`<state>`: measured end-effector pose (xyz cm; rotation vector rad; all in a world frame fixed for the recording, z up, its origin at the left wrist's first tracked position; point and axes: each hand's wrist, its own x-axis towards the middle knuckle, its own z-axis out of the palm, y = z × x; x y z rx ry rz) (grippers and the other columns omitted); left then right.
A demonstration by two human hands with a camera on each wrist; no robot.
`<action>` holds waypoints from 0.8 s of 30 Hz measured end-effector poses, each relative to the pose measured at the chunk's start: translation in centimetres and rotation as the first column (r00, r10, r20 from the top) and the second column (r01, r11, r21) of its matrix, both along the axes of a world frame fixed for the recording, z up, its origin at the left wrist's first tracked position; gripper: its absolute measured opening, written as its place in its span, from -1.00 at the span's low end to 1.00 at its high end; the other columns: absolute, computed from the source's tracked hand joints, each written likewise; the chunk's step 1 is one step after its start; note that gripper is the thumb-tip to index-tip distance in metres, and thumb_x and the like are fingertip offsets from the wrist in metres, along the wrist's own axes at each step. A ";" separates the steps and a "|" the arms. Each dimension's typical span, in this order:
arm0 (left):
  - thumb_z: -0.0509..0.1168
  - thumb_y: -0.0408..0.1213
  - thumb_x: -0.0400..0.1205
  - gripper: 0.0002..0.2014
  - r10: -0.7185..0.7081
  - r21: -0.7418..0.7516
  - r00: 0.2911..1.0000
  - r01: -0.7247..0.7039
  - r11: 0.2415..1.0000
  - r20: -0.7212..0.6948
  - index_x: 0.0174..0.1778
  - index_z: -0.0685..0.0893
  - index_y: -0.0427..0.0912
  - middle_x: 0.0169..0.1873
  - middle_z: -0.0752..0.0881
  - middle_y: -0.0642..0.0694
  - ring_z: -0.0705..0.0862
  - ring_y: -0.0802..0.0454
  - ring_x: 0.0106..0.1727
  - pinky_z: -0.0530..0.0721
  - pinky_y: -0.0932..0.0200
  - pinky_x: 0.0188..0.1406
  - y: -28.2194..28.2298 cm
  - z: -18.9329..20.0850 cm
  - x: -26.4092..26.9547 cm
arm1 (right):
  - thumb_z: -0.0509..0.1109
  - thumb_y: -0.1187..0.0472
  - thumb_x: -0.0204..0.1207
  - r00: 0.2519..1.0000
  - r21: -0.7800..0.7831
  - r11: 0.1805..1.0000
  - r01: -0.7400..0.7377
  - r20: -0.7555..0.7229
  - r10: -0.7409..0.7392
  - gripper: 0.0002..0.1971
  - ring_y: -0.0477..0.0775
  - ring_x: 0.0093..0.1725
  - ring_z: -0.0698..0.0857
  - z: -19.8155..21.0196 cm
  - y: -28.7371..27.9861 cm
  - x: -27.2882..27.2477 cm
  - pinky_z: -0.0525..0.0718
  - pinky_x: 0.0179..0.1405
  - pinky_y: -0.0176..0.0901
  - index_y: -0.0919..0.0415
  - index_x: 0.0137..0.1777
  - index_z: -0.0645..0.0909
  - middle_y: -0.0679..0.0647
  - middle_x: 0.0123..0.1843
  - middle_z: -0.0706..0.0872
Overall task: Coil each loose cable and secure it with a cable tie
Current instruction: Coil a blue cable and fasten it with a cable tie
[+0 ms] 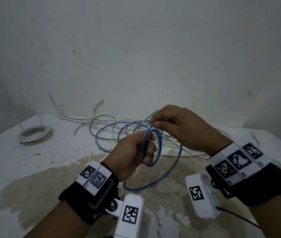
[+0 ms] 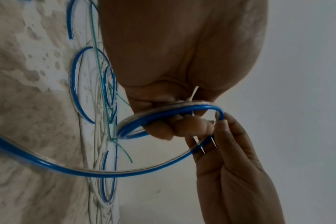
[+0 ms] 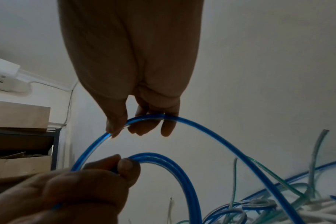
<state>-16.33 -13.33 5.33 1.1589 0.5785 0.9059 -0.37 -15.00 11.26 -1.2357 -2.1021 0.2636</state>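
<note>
A blue cable (image 1: 158,148) is wound into a small coil of a few loops, held in the air over the table. My left hand (image 1: 149,150) grips the coil's near side, fingers curled round the loops (image 2: 136,121). My right hand (image 1: 155,123) pinches the blue cable at the top of the coil between thumb and fingers (image 3: 144,119). The cable's loose tail (image 1: 163,176) hangs in a wide arc down to the table. Thin pale strips (image 2: 194,92) that look like cable ties stick out between my left fingers.
A tied-looking white coil (image 1: 35,134) lies at the table's far left. A tangle of green, white and blue cables (image 1: 112,129) sprawls at the back by the wall. The white table (image 1: 33,186) has a large stain. A shelf with cardboard boxes (image 3: 19,163) stands left.
</note>
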 end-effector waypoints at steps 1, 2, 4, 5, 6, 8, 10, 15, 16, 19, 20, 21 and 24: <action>0.01 -0.29 0.73 -0.77 -0.012 -0.013 1.000 0.012 1.000 0.001 -0.16 0.51 -0.26 -0.59 0.42 -0.07 0.31 0.05 -0.66 0.39 0.21 -0.57 0.0 -0.1 0.0 | 0.36 0.21 0.57 1.000 -0.010 1.000 0.005 -0.015 -0.005 -0.83 -0.26 -0.03 0.61 -0.1 0.1 0.1 0.43 -0.09 -0.60 -0.14 -0.09 0.63 -0.18 -0.10 0.63; 0.00 -0.28 0.72 -0.76 -0.021 -0.028 1.000 0.021 0.999 0.003 -0.15 0.51 -0.26 -0.60 0.37 -0.05 0.26 0.07 -0.67 0.34 0.21 -0.58 -0.1 -0.2 0.1 | 0.36 0.21 0.57 0.999 -0.025 1.000 0.011 -0.030 -0.011 -0.84 -0.28 -0.04 0.61 -0.3 0.3 0.1 0.43 -0.09 -0.61 -0.13 -0.09 0.64 -0.20 -0.10 0.64; -0.02 -0.21 0.74 -0.70 -0.039 -0.053 0.999 0.040 0.998 0.015 -0.15 0.53 -0.27 -0.61 0.34 -0.04 0.20 0.10 -0.68 0.23 0.20 -0.55 -0.1 -0.4 0.0 | 0.37 0.20 0.57 0.998 -0.052 0.998 0.018 -0.066 -0.021 -0.85 -0.30 -0.05 0.62 -0.6 0.4 0.3 0.45 -0.09 -0.62 -0.12 -0.08 0.66 -0.21 -0.09 0.65; -0.04 -0.15 0.76 -0.64 -0.051 -0.064 0.998 0.053 0.997 0.026 -0.15 0.55 -0.28 -0.62 0.34 -0.05 0.20 0.11 -0.69 0.19 0.18 -0.52 0.0 -0.5 0.0 | 0.37 0.20 0.57 0.996 -0.063 0.998 0.023 -0.088 -0.029 -0.86 -0.29 -0.04 0.63 -0.8 0.4 0.4 0.47 -0.08 -0.60 -0.11 -0.07 0.67 -0.18 -0.08 0.67; -0.05 -0.10 0.76 -0.60 -0.063 -0.075 0.997 0.066 0.995 0.036 -0.16 0.56 -0.28 -0.63 0.35 -0.05 0.21 0.12 -0.70 0.17 0.19 -0.52 0.0 -0.6 0.0 | 0.37 0.20 0.57 0.992 -0.073 0.997 0.031 -0.117 -0.040 -0.86 -0.27 -0.04 0.65 -1.0 0.5 0.6 0.50 -0.06 -0.57 -0.09 -0.05 0.69 -0.15 -0.06 0.69; -0.06 -0.06 0.76 -0.57 -0.080 -0.091 0.995 0.084 0.992 0.051 -0.17 0.56 -0.28 -0.63 0.34 -0.03 0.22 0.12 -0.70 0.21 0.21 -0.54 0.1 -0.5 -0.2 | 0.38 0.22 0.57 0.981 -0.087 0.995 0.042 -0.185 -0.058 -0.86 -0.24 -0.04 0.67 -1.4 0.4 1.0 0.53 -0.06 -0.54 0.00 0.00 0.74 -0.07 -0.04 0.72; -0.04 -0.07 0.75 -0.59 -0.084 -0.089 0.995 0.089 0.992 0.049 -0.19 0.55 -0.26 -0.64 0.32 0.00 0.21 0.13 -0.69 0.25 0.24 -0.55 0.1 -0.4 -0.3 | 0.38 0.23 0.56 0.972 -0.100 0.994 0.054 -0.224 -0.076 -0.85 -0.26 -0.04 0.67 -1.8 0.3 1.3 0.53 -0.06 -0.55 0.03 0.01 0.75 -0.06 -0.03 0.73; 0.01 -0.10 0.73 -0.62 -0.088 -0.045 0.996 0.087 0.995 -0.021 -0.21 0.56 -0.26 -0.63 0.26 0.02 0.16 0.13 -0.67 0.23 0.28 -0.60 0.1 -0.3 -0.3 | 0.37 0.18 0.57 0.968 -0.157 0.985 0.078 -0.225 -0.112 -0.87 -0.25 0.03 0.68 -2.7 0.4 1.6 0.60 0.09 -0.33 -0.07 -0.03 0.72 -0.12 0.01 0.73; 0.02 -0.09 0.73 -0.61 -0.089 -0.028 0.995 0.088 0.996 -0.040 -0.22 0.58 -0.27 -0.62 0.25 0.01 0.16 0.13 -0.67 0.24 0.27 -0.59 -0.1 -0.2 -0.3 | 0.37 0.19 0.58 0.964 -0.147 0.986 0.078 -0.240 -0.112 -0.87 -0.27 0.01 0.68 -2.7 0.4 1.6 0.60 0.06 -0.37 -0.06 -0.04 0.72 -0.12 -0.01 0.73; 0.00 -0.08 0.74 -0.57 -0.065 0.026 0.993 0.068 0.997 -0.099 -0.24 0.61 -0.27 -0.61 0.22 0.01 0.18 0.12 -0.64 0.22 0.22 -0.51 -0.5 0.2 -0.1 | 0.35 0.22 0.58 0.954 -0.065 0.994 0.085 -0.283 -0.100 -0.85 -0.40 -0.11 0.65 -2.4 0.1 1.4 0.50 -0.14 -0.60 -0.04 -0.08 0.70 -0.17 -0.08 0.71; 0.00 -0.08 0.75 -0.58 -0.046 0.038 0.993 0.050 0.998 -0.105 -0.24 0.60 -0.26 -0.60 0.21 0.01 0.17 0.12 -0.64 0.21 0.25 -0.53 -0.5 0.4 -0.1 | 0.35 0.23 0.59 0.951 -0.048 0.995 0.091 -0.292 -0.101 -0.85 -0.42 -0.13 0.63 -2.4 0.0 1.4 0.48 -0.17 -0.63 -0.04 -0.09 0.69 -0.17 -0.10 0.69; 0.01 -0.08 0.75 -0.59 -0.023 0.050 0.994 0.028 0.998 -0.110 -0.25 0.58 -0.25 -0.60 0.20 0.03 0.15 0.14 -0.63 0.20 0.29 -0.58 -0.5 0.6 0.0 | 0.35 0.24 0.59 0.951 -0.044 0.994 0.098 -0.292 -0.106 -0.84 -0.43 -0.15 0.62 -2.5 0.0 1.5 0.47 -0.19 -0.63 -0.05 -0.11 0.68 -0.17 -0.11 0.69; 0.05 -0.09 0.76 -0.63 0.036 0.093 0.986 -0.021 0.995 -0.164 -0.27 0.52 -0.23 -0.63 0.18 0.07 0.09 0.16 -0.63 0.18 0.35 -0.68 -0.4 0.9 -0.1 | 0.34 0.21 0.59 0.966 -0.077 0.989 0.129 -0.214 -0.143 -0.82 -0.38 -0.10 0.62 -2.8 -0.1 1.8 0.49 -0.14 -0.56 -0.12 -0.11 0.67 -0.19 -0.08 0.69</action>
